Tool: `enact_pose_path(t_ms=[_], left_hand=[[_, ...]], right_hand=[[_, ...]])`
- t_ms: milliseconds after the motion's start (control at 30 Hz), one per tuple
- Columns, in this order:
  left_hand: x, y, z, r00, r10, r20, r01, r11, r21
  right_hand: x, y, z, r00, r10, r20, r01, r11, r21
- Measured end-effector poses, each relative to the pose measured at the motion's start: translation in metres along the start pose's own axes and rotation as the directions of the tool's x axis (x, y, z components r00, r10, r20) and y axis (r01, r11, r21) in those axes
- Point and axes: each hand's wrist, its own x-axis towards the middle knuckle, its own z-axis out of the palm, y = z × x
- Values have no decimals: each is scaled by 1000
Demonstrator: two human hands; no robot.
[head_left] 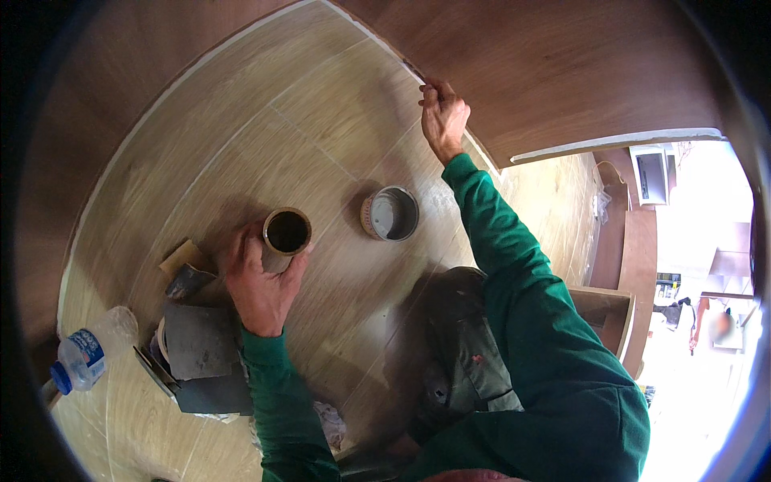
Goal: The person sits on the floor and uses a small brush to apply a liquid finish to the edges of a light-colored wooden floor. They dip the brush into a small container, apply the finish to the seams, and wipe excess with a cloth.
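My left hand (269, 281) is wrapped round a small open can (287, 231) with dark contents, held upright above the floor. My right hand (445, 116) reaches far forward to the lower edge of a brown wooden panel (562, 72), where a white strip runs along the floor. Its fingers are pinched together on something thin and dark, too small to make out. Between the two hands, apart from both, an open metal tin (390, 214) with a grey inside stands on the wood-look floor (321, 120).
Dark grey sandpaper sheets (199, 341) lie beside my left forearm, with a folded brown piece (186, 257) just beyond. A plastic bottle with a blue cap (84, 352) lies at far left. Brown panels border the floor ahead; low wooden furniture (602, 313) stands at right.
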Motion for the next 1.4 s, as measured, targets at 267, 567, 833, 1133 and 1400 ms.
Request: enact_pose_path(t_ms=[267, 567, 833, 1133, 1400], left_hand=[[0, 2, 0, 1000, 9, -25, -9, 1000, 23], [1, 6, -2, 998, 38, -58, -34, 998, 61], [2, 5, -1, 1000, 20, -21, -20, 1000, -4], [2, 6, -3, 997, 57, -46, -55, 998, 37], [2, 5, -1, 999, 30, -42, -30, 1000, -3]], right_hand=[[-10, -18, 1, 1000, -18, -11, 17, 996, -87], [-4, -25, 14, 1000, -2, -5, 2, 999, -33], [5, -28, 23, 1000, 2, 15, -1, 998, -55], [18, -30, 38, 997, -74, -6, 73, 996, -47], [27, -35, 48, 998, -68, -8, 68, 997, -19]])
